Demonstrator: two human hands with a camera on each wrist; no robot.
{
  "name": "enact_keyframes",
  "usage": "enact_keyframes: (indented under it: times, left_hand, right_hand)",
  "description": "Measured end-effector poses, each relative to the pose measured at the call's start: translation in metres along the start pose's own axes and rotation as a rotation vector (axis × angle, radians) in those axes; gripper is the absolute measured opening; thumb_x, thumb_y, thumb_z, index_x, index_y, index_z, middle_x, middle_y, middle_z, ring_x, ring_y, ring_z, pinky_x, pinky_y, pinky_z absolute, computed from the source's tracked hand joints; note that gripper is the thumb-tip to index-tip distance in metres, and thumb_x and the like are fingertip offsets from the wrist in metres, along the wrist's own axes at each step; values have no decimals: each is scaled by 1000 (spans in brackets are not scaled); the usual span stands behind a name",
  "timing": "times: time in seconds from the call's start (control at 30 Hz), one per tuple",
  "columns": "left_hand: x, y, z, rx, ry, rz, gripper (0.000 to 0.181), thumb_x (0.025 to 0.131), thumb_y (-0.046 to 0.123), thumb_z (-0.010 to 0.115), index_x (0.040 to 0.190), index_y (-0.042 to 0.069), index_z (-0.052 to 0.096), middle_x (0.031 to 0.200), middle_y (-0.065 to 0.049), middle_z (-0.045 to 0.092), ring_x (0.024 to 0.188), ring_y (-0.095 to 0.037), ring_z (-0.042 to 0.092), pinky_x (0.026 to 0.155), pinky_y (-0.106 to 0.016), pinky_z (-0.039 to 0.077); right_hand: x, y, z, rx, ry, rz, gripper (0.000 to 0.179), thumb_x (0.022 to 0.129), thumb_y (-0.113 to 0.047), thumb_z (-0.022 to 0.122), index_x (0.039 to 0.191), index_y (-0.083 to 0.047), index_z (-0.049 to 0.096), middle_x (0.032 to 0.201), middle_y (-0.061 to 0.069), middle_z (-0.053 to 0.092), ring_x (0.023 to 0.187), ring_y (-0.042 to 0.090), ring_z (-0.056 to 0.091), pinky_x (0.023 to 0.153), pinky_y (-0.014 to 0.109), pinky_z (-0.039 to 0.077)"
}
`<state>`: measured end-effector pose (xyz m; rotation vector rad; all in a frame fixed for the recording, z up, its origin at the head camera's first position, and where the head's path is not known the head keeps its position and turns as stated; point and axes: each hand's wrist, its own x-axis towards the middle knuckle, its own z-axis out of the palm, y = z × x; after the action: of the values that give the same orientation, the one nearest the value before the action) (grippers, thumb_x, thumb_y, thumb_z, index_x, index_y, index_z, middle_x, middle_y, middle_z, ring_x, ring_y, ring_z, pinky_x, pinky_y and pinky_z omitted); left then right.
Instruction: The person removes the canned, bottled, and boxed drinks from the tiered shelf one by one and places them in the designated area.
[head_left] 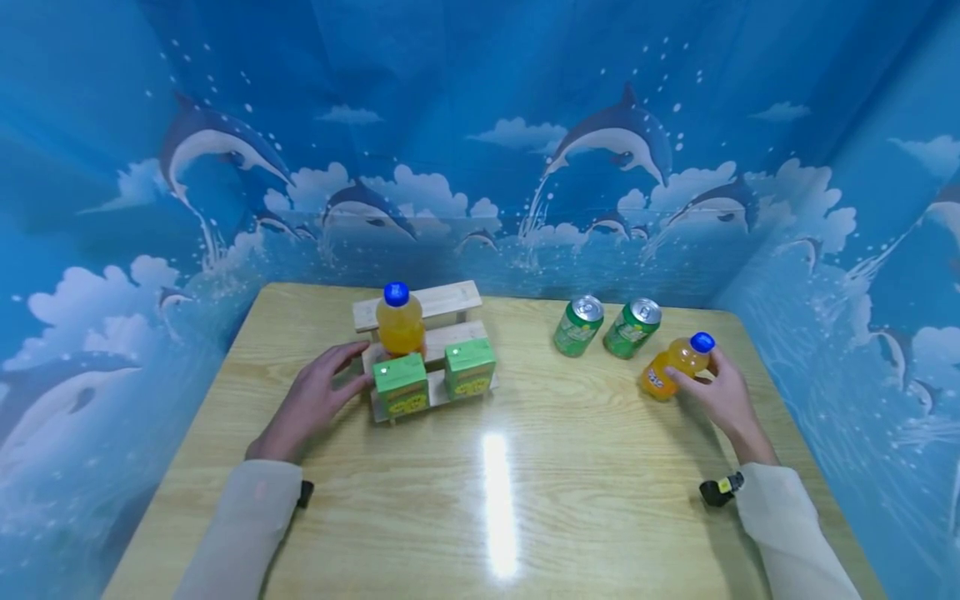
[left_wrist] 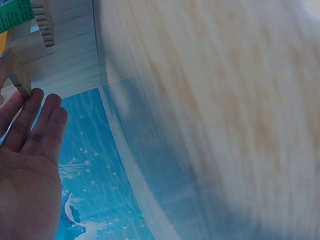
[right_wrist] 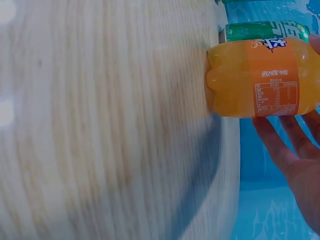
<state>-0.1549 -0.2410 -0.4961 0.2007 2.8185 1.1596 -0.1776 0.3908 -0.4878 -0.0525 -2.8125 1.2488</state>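
Observation:
A small wooden stepped rack [head_left: 450,302] stands left of centre. It bears an orange drink bottle [head_left: 400,323] with a blue cap and two green juice boxes, a left box [head_left: 402,386] and a right box [head_left: 470,369]. My left hand [head_left: 318,400] is at the rack's left end, its fairly straight fingertips touching the wood [left_wrist: 19,80] in the left wrist view. On the right, my right hand [head_left: 723,392] grips a Fanta bottle [head_left: 663,371], thumb on the near side and fingers behind. The bottle's orange label [right_wrist: 272,75] faces the right wrist camera.
Two green soda cans, a left can [head_left: 577,329] and a right can [head_left: 632,331], stand upright left of the Fanta bottle, near the table's back edge. The wooden table [head_left: 585,467] has a bright light reflection. Dolphin-printed blue sheeting [head_left: 450,167] surrounds its back and sides.

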Motion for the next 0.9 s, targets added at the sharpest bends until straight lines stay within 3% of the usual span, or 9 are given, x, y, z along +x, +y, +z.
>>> enact_keyframes:
  times: [0.17,0.4,0.63,0.9]
  left_hand:
    - [0,0,1,-2,0,1,66,109,45,66,167,19,46,171,-16,46,150,-45,51,122,-68,45]
    - [-1,0,1,-5,6,10,66,109,44,67,166,19,46,170,-16,46,150,-45,52,121,-68,46]
    - [-1,0,1,-4,11,11,67,109,46,67,167,20,46,170,-16,46,150,-45,51,122,-68,45]
    - [-1,-1,2,-6,10,10,67,109,47,66,167,21,46,171,-16,46,150,-45,51,122,-68,45]
  right_hand:
    - [-1,4,-1,6,-3,4,74,105,-40,76,161,-4,44,154,22,55,118,-7,46,88,4,47]
    - [-1,6,-1,22,-3,3,73,104,-38,76,162,-6,45,148,11,57,116,-11,47,89,2,47]
    - [-2,6,-1,34,3,10,75,105,-40,76,163,-5,42,153,21,55,117,-11,46,89,2,47]
    - [-2,6,0,59,-11,8,76,106,-38,75,165,-6,40,154,21,53,117,-10,47,90,2,47]
